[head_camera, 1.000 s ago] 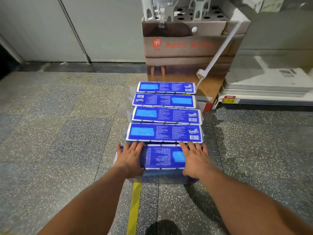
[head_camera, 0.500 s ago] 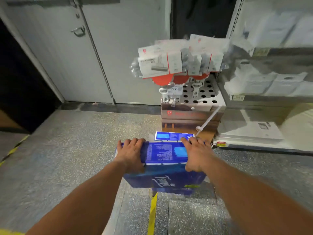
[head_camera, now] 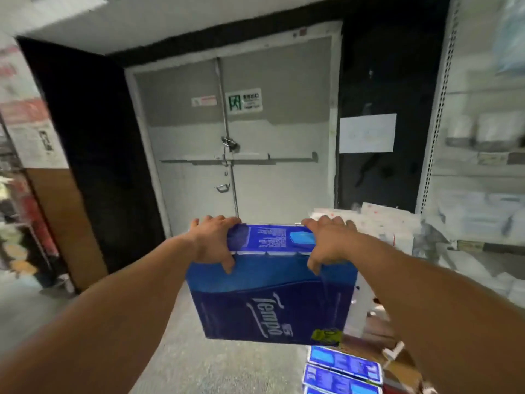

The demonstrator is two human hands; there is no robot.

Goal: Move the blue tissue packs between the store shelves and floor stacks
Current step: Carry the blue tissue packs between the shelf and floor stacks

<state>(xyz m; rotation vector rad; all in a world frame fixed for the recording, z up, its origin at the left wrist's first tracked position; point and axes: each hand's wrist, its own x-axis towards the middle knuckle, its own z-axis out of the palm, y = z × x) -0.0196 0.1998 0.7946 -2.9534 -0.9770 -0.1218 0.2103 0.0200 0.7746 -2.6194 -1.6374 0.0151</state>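
A blue Tempo tissue pack [head_camera: 270, 302] hangs in the air at the centre of the head view, held high above the floor. My left hand [head_camera: 211, 241] grips its top left edge, fingers over the top and thumb on the front face. On the top right edge my right hand [head_camera: 326, 241] grips the same way. Below, at the lower right, more blue tissue packs [head_camera: 342, 371] lie in a row on the floor.
A grey double door [head_camera: 235, 143] with a push bar and padlock faces me. White store shelves [head_camera: 480, 172] with pale packs stand at the right. A cardboard display [head_camera: 377, 328] sits behind the held pack. Dark shelving stands at the far left.
Both hands have lifted the pack from the floor row up to chest height. The view has risen from the floor to the door and shelves.
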